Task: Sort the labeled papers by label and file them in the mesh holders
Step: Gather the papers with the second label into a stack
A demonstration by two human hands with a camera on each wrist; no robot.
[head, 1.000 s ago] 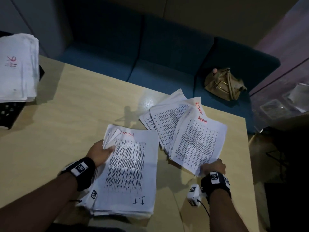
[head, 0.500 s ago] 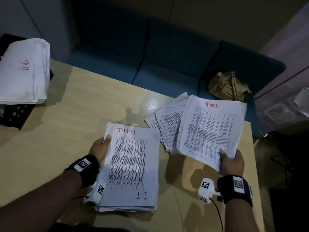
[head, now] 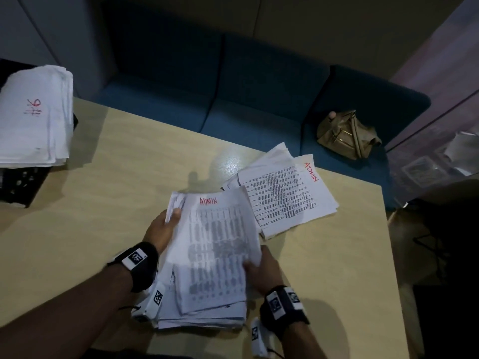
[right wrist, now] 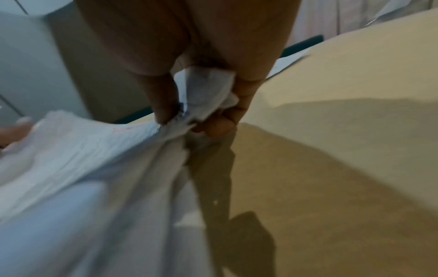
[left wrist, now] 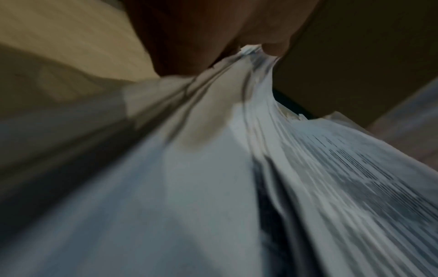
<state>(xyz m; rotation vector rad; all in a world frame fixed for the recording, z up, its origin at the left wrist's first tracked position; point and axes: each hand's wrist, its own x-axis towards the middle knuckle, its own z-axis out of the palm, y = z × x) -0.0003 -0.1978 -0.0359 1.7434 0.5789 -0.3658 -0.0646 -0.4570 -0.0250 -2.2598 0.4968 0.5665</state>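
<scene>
A thick stack of printed papers [head: 207, 301] lies near the table's front edge. Over it sits a sheet labeled ADMIN [head: 217, 244] in red. My left hand [head: 166, 226] grips the stack's upper left corner [left wrist: 249, 54], thumb on top. My right hand [head: 261, 268] pinches the ADMIN sheet's right edge [right wrist: 203, 97] between thumb and fingers. A second loose pile [head: 285, 195], its top sheet also marked ADMIN, is fanned out to the right. A black mesh holder [head: 15, 182] at the far left carries a white paper bundle [head: 33, 115] with red writing.
The light wooden table [head: 103, 177] has bare surface between the mesh holder and the stack. Behind it runs a blue sofa [head: 233, 104] with a tan handbag [head: 347, 136] on the seat. The table's right edge drops off near a dark floor.
My right hand lifted an ADMIN sheet from the right pile, carried it left, and now holds it over the stack my left hand grips. The I.T mark on the stack is covered.
</scene>
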